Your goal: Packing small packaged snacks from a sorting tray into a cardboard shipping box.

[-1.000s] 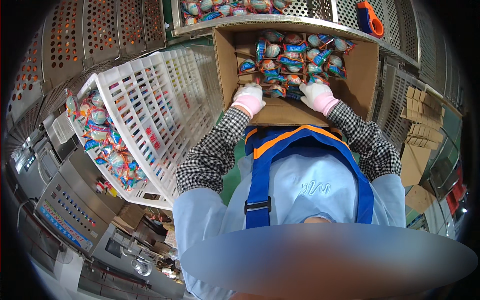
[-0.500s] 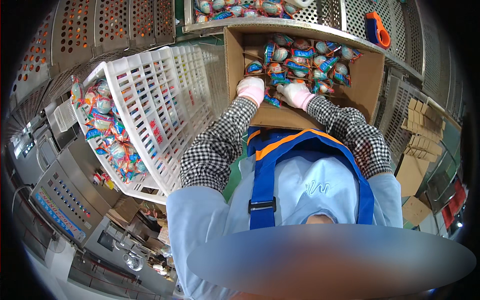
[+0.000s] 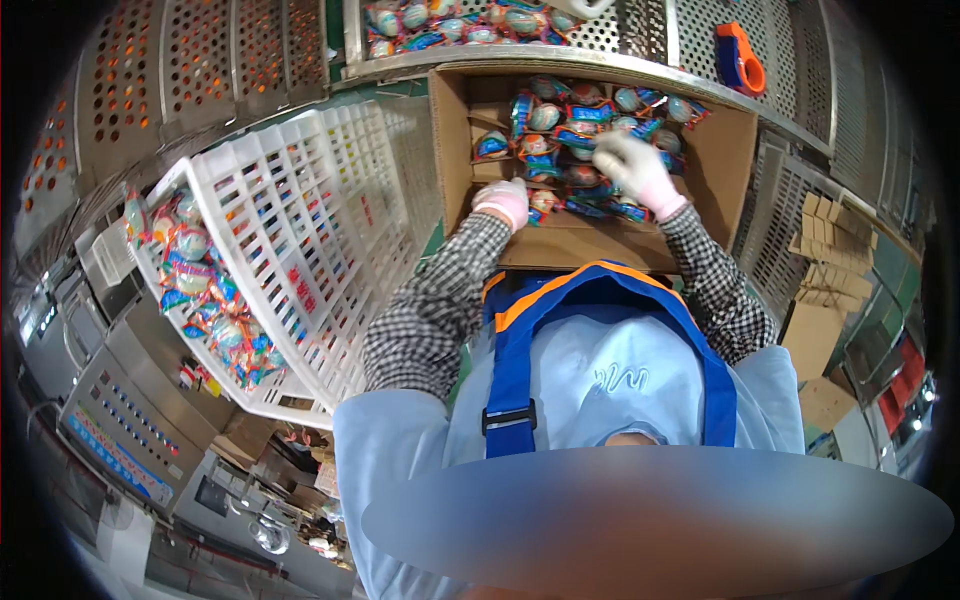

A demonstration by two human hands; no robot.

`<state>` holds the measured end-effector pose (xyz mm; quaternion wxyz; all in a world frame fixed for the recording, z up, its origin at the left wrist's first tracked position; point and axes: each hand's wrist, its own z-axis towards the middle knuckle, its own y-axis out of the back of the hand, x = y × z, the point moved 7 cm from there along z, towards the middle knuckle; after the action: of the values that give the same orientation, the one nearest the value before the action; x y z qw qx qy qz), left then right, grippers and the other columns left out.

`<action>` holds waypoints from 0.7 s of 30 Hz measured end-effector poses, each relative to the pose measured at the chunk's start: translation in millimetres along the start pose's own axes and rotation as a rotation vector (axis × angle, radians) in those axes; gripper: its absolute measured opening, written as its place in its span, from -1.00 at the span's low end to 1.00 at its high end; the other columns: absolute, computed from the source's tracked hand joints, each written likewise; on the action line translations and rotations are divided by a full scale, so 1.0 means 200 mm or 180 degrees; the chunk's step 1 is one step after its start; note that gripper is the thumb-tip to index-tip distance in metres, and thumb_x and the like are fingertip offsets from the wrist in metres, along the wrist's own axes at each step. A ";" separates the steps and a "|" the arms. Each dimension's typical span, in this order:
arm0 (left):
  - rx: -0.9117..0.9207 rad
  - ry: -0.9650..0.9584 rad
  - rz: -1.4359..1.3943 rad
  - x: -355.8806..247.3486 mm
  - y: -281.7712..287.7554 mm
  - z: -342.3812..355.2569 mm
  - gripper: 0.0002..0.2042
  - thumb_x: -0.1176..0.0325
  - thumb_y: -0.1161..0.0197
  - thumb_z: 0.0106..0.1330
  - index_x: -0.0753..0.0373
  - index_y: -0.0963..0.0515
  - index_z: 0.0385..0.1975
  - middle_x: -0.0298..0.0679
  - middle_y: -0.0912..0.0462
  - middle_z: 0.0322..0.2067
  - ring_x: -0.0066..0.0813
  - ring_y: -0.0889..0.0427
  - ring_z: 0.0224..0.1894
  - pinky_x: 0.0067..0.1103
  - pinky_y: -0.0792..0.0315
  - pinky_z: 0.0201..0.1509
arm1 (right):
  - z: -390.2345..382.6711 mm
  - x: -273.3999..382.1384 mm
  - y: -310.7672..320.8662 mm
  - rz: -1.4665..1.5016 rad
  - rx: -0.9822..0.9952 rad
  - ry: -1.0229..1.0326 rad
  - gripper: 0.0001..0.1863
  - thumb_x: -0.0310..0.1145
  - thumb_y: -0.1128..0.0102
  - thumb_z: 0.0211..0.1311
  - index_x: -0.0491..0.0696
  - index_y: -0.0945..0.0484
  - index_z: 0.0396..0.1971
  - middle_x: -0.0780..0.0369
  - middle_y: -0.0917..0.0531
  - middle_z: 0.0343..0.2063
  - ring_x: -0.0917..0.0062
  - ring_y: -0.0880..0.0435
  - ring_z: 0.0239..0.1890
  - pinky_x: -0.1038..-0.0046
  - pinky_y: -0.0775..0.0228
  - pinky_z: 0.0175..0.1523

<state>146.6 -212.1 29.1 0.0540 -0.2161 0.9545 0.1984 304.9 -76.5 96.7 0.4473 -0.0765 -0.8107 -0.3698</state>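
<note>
A cardboard box (image 3: 720, 180) in front of me holds rows of round items in blue, red and clear wrappers (image 3: 543, 118), with cardboard dividers among them. My left hand (image 3: 501, 200), in a white glove with pink cuff, is curled at the box's near-left part beside a wrapped item (image 3: 543, 205); what its fingers hold is hidden. My right hand (image 3: 632, 165), gloved alike, is over the packets at the right of the middle, blurred, so its finger state is unclear.
A white slatted crate (image 3: 300, 200) with many wrapped items stands at the left. A perforated metal counter (image 3: 640, 30) beyond the box carries more packets (image 3: 450, 20) and an orange-and-blue tape dispenser (image 3: 742, 62). Cardboard dividers (image 3: 830, 240) are stacked at the right.
My right hand has lifted away from the near row, moving right and farther over the packets, uncovering wrapped items there. My left hand has shifted slightly toward me, still curled.
</note>
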 end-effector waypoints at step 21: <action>-0.0535 -0.2617 0.1198 -0.82 -0.14 0.06 -0.51 0.22 -0.10 0.17 0.20 -0.32 0.13 -0.13 -0.27 0.19 -0.17 -0.11 0.32 -0.04 -0.14 0.23 | -0.43 -0.58 -0.04 -0.2611 0.1374 -0.1437 -0.73 -0.34 0.03 0.11 -0.12 -0.59 -0.29 0.05 -0.65 -0.34 0.21 -0.64 -0.23 0.32 -0.49 -0.11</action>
<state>307.0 -165.8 39.1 0.3735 0.0540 0.8571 0.3508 427.9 -116.2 29.3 0.0850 0.2639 -0.9083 -0.3134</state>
